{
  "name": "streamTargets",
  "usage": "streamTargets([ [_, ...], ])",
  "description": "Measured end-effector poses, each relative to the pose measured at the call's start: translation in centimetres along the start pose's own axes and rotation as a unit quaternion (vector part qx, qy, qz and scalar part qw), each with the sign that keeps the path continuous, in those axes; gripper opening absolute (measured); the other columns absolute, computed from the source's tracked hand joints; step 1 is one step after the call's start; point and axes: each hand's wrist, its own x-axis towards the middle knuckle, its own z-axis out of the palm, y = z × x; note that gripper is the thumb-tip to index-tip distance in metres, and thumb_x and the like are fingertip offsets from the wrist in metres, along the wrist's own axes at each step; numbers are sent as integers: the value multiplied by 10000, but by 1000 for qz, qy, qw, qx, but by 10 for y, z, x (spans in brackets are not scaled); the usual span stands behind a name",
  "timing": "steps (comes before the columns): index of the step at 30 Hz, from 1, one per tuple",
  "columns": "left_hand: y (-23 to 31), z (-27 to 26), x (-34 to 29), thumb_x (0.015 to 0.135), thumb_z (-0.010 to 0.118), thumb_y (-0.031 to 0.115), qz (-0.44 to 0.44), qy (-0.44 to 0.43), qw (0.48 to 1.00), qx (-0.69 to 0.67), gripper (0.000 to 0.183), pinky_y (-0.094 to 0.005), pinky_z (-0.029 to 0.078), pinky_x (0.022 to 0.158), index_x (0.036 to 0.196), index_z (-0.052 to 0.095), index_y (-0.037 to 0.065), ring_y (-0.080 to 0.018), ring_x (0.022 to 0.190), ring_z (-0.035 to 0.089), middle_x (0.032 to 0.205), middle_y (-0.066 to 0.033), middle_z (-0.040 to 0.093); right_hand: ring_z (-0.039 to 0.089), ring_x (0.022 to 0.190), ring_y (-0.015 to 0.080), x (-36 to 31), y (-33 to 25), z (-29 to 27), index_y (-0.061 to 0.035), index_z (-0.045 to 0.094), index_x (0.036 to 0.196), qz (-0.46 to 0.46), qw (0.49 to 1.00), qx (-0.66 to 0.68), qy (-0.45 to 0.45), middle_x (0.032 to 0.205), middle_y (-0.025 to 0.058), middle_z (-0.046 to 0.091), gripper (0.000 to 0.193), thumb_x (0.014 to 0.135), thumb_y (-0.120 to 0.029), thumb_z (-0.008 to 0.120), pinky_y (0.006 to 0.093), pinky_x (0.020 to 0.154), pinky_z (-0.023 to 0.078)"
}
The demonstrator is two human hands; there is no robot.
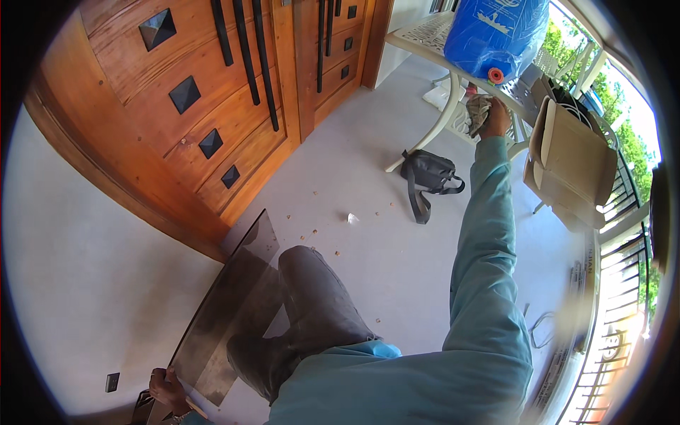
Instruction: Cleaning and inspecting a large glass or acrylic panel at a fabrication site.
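My right arm reaches far forward, and my right hand [498, 119] is closed on a crumpled grey-beige rag [478, 113] below the edge of a white table. Its fingertips are partly hidden. Down at the lower left, my left hand [167, 389] has its fingers curled over the near end of a dark tinted glass sheet [241, 304]. The sheet stretches along the wall toward the wooden door, and my bent leg covers part of it.
A blue water container [496, 32] with a red tap stands on the white table [418, 35]. A black bag [431, 171] lies by its leg. An open cardboard box [574, 156] is at the right, near the railing [623, 283]. Small crumbs and a white scrap [352, 219] dot the floor.
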Motion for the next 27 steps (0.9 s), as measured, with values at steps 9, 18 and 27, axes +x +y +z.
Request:
streamTargets([
  [9,-2,2,1,886,460,598,0,1,1000,5,613,-497,332,509,625,453,43,-386,563,500,593,-161,493,658,723,294,-50,-75,44,-107,647,1013,-251,840,-461,135,744,93,673,521,633,-417,819,408,675,492],
  [18,-3,8,-1,886,454,603,-1,-3,1000,9,619,-496,320,501,624,451,43,-386,555,493,590,-159,486,664,768,319,-36,-77,39,-203,686,1023,-259,816,-508,100,791,87,696,401,698,-431,744,425,669,494],
  [27,0,4,1,885,461,596,3,5,1000,5,611,-500,320,512,628,455,42,-386,565,492,586,-162,478,644,731,194,-11,-39,-4,-9,689,998,-212,904,-357,98,778,115,684,421,781,-367,732,338,678,486],
])
